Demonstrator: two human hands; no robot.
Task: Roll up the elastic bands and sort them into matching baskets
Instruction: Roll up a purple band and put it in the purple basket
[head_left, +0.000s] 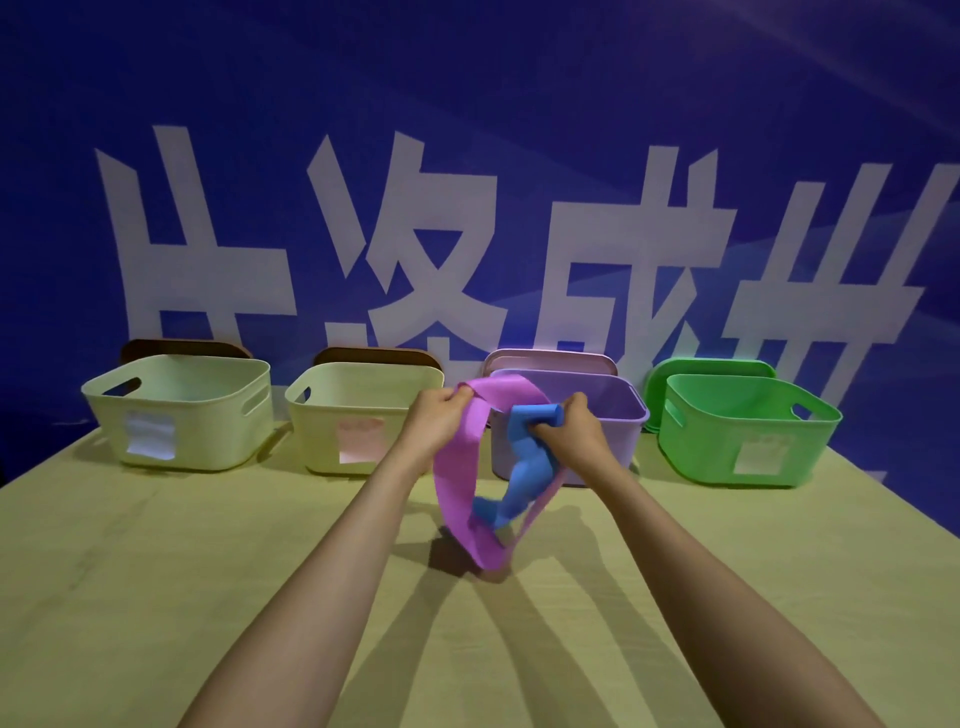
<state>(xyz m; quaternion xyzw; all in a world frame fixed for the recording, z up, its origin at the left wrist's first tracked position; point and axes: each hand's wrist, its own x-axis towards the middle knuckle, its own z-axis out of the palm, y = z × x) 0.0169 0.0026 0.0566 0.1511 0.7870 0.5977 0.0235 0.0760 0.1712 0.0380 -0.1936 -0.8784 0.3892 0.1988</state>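
Desk (156, 597): pink band (457, 467) hangs looped, pinched by my left hand (441, 421); right hand (571, 431) clamped on blue band (524, 467). Step: untangling, I judge. Next: free one, roll.

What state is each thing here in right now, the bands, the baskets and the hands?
Left hand: grips pink band.
Right hand: grips blue band.
Pink band: unrolled, hanging as a loop.
Blue band: partly rolled, tail dangling, twisted.
Left cream basket: open, no band seen.
Second cream basket: open.
Purple basket: open.
Green basket: open, no band seen.
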